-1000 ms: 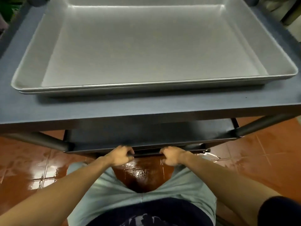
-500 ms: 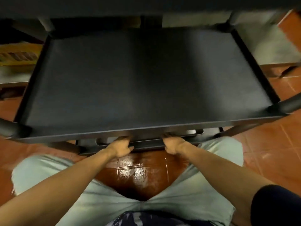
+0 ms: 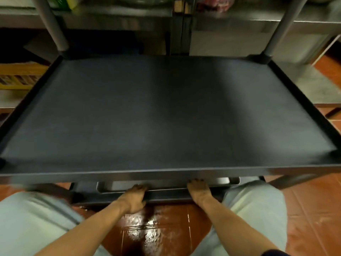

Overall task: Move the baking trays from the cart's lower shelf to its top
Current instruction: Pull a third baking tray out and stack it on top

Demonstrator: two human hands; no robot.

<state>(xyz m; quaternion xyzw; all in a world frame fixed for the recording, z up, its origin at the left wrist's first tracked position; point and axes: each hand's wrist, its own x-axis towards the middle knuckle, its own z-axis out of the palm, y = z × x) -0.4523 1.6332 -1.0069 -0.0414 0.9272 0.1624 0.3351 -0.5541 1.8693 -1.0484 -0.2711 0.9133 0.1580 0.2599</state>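
Note:
A metal baking tray (image 3: 166, 184) lies on the cart's lowest shelf (image 3: 184, 195), and only its near rim shows below the dark middle shelf (image 3: 166, 117). My left hand (image 3: 133, 197) curls over the front edge of the lowest shelf at the tray's near rim. My right hand (image 3: 199, 190) reaches in at the same edge, its fingertips hidden under the middle shelf. I cannot tell for certain whether the fingers hold the tray's rim or the shelf's lip. The cart's top is out of view.
Two grey cart posts (image 3: 53, 26) (image 3: 280, 28) rise at the far corners. Steel kitchen counters (image 3: 239, 24) stand behind, a yellow crate (image 3: 18, 76) at the left. Wet red floor tiles (image 3: 156, 230) lie between my knees.
My head has dropped from the cart's top, with its trays, down to the middle shelf. Both hands stay at the lowest shelf's front edge, now reaching a little further in.

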